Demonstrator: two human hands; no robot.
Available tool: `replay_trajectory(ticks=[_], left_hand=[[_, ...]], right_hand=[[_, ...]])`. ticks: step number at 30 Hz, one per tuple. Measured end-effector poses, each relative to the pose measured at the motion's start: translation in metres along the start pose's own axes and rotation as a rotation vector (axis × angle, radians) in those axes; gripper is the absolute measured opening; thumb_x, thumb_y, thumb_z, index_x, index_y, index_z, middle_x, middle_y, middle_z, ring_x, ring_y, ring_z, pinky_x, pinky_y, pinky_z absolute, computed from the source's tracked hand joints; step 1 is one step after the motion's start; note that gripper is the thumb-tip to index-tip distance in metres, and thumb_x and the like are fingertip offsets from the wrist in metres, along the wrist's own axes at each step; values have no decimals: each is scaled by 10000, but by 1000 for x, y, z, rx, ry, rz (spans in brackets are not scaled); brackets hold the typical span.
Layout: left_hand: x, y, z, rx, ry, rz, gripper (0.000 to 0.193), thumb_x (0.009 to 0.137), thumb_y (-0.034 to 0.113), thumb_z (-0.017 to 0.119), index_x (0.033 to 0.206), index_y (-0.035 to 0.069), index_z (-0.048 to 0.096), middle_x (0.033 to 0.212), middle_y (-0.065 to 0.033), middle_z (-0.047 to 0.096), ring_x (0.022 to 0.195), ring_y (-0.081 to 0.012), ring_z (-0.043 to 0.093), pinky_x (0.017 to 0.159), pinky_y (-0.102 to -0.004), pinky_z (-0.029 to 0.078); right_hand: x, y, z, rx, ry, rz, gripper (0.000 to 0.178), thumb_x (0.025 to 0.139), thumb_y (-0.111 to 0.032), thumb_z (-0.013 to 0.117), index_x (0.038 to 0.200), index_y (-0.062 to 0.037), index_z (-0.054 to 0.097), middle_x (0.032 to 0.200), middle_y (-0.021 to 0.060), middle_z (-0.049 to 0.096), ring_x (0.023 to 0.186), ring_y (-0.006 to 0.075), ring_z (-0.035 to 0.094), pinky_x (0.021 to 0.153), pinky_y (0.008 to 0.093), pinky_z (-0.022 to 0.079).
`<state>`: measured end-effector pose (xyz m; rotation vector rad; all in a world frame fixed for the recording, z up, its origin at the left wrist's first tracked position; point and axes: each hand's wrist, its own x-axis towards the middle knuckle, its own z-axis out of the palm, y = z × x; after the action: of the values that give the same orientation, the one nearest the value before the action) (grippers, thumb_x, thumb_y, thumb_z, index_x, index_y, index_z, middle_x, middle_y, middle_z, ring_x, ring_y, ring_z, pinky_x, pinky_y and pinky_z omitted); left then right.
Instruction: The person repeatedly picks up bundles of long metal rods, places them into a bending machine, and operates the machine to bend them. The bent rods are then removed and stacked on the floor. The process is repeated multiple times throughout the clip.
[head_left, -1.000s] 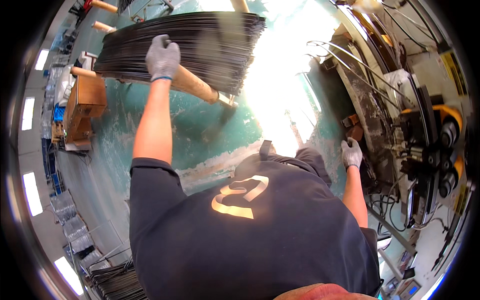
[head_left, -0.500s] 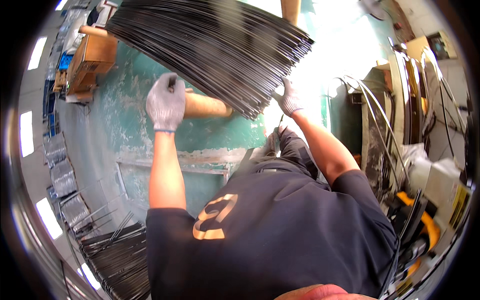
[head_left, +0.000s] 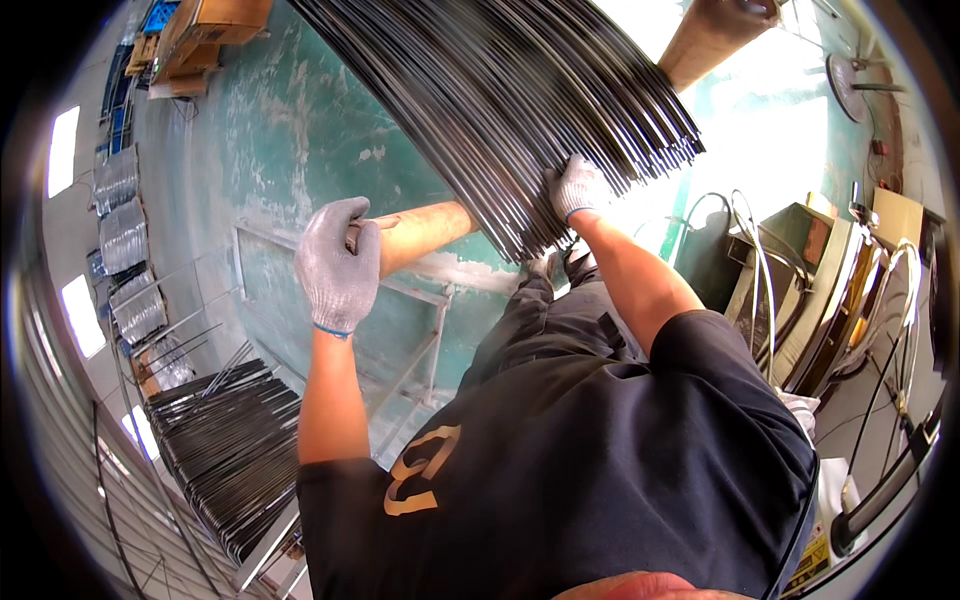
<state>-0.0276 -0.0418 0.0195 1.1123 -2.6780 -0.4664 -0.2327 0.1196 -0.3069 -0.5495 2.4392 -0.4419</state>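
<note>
A broad layer of thin black rods (head_left: 510, 100) fans across the upper middle, ends toward me. My right hand (head_left: 578, 188), in a pale grey knitted glove, is closed at the rod ends; its fingertips are partly hidden among them. A brown roll (head_left: 425, 235), like a cardboard tube, runs under the near-left edge of the rods. My left hand (head_left: 340, 265), in the same kind of glove, is curled closed at the roll's left end, apart from the rods. What it holds, if anything, is hidden.
Another brown roll (head_left: 710, 45) sticks out beyond the rods. More black rods (head_left: 225, 440) lie stacked at lower left, near a metal frame (head_left: 400, 290). Cardboard boxes (head_left: 205, 40) stand far left. Cables (head_left: 755, 270) and equipment crowd the right. The worn green floor (head_left: 300, 130) shows behind.
The view has shifted, so the rods sit lower and further right. My right hand has gone from beside the rod ends to over them. My left hand stays curled near the roll.
</note>
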Motion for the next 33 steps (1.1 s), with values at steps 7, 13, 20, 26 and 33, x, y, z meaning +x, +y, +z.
replay_trajectory(ticks=[7,13,20,26,33], left_hand=[[6,0,-2,-15,6,-25,209,835,57,688,1038,18,716,1009,-157,725,945,-336,703,846,-397,552],[-1,-7,-3,-11,32,10,214,829,54,699,1040,22,715,1001,-159,723,926,-339,706,840,-398,555],[-8,-13,-1,-130,164,111,199,821,37,714,1020,15,715,976,-164,720,871,-335,709,783,-397,565],[-18,-17,0,-99,389,312,127,853,56,686,979,51,702,938,-120,730,879,-301,699,832,-426,543],[-75,23,30,-402,343,679,200,820,-26,688,1002,56,685,924,-108,704,852,-300,689,805,-423,554]], right_hand=[[36,9,-36,-56,-240,-140,425,886,-396,706,1109,-36,738,1081,238,734,1055,386,703,940,465,553],[37,0,-81,-153,-297,-139,472,846,-403,763,1138,-31,770,1059,215,759,1019,338,733,937,420,563],[20,-9,-98,-42,-281,-146,602,825,-532,787,1063,21,768,1073,247,743,1055,364,714,954,430,548],[11,-4,-89,405,-436,-72,589,832,-486,824,1028,65,757,940,192,753,904,269,707,854,408,530],[-28,-25,-95,682,-504,-49,424,971,-380,742,943,43,723,769,102,715,633,178,672,602,326,549]])
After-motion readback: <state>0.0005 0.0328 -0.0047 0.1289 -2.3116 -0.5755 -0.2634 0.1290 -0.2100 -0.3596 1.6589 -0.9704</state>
